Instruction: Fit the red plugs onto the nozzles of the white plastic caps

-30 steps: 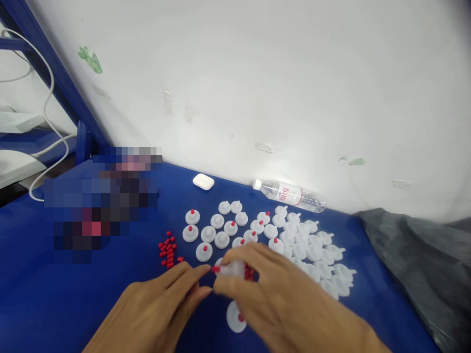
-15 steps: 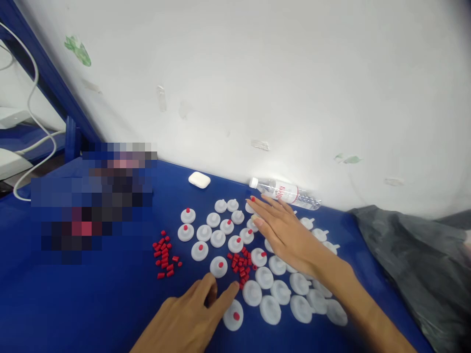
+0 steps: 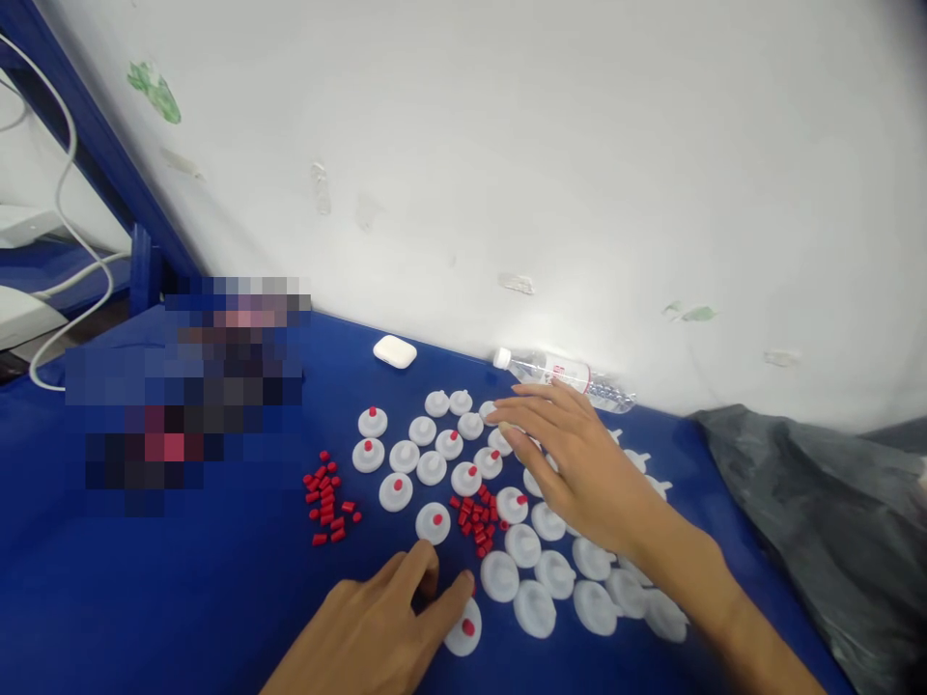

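Observation:
Several white round plastic caps (image 3: 432,468) lie on the blue table (image 3: 181,579), some with a red plug in the middle. My right hand (image 3: 572,463) reaches over the caps at the back, fingers stretched and slightly curled, touching one near the far row. My left hand (image 3: 383,623) rests near the front, two fingers extended beside a capped piece with a red plug (image 3: 463,632). A small heap of loose red plugs (image 3: 476,516) lies between the caps, and another heap of red plugs (image 3: 327,497) sits to the left.
A clear plastic water bottle (image 3: 565,376) lies against the white wall. A white earbud case (image 3: 395,351) sits at the back. A dark grey bag (image 3: 811,521) covers the right side. A white cable (image 3: 69,193) hangs at far left. A blurred patch covers the left of the table.
My right hand has let go of a cap near the front and reached back over the far caps, fingers now curling. My left hand drew back toward the front.

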The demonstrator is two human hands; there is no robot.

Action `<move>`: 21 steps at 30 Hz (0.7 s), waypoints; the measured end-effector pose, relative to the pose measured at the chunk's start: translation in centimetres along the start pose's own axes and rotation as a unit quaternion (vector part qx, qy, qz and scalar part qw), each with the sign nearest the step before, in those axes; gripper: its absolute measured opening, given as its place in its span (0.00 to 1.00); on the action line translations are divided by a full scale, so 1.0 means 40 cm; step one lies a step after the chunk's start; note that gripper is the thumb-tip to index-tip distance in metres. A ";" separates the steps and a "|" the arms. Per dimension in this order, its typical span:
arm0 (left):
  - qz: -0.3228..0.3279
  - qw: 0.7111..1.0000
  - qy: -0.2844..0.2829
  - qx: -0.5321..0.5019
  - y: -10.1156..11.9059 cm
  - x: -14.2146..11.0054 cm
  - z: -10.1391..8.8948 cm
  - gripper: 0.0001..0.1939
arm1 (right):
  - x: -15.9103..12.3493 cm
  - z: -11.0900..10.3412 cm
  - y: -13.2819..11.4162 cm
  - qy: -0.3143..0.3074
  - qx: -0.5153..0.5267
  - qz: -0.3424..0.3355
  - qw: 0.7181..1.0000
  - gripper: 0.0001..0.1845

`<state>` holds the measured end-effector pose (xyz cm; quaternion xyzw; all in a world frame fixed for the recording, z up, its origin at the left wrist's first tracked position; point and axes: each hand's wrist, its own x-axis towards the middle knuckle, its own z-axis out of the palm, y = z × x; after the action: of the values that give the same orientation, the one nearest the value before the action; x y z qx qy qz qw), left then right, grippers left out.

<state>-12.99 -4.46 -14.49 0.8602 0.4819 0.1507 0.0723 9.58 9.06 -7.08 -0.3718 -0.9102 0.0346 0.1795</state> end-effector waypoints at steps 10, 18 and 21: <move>0.046 0.998 -0.035 -0.012 0.004 0.027 -0.029 0.22 | -0.011 0.040 -0.014 -0.088 -0.026 0.004 0.996 0.23; 0.014 0.999 -0.033 0.012 -0.004 0.011 -0.027 0.29 | -0.006 0.039 -0.011 -0.065 -0.004 -0.013 0.998 0.23; 0.012 0.999 -0.038 0.009 -0.003 0.014 -0.024 0.30 | -0.002 0.029 -0.010 -0.003 0.007 -0.029 1.000 0.19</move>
<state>-13.14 -3.94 -13.53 0.8715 0.4700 0.1145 0.0808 8.95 8.81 -8.13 -0.3436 -0.9210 0.0367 0.1798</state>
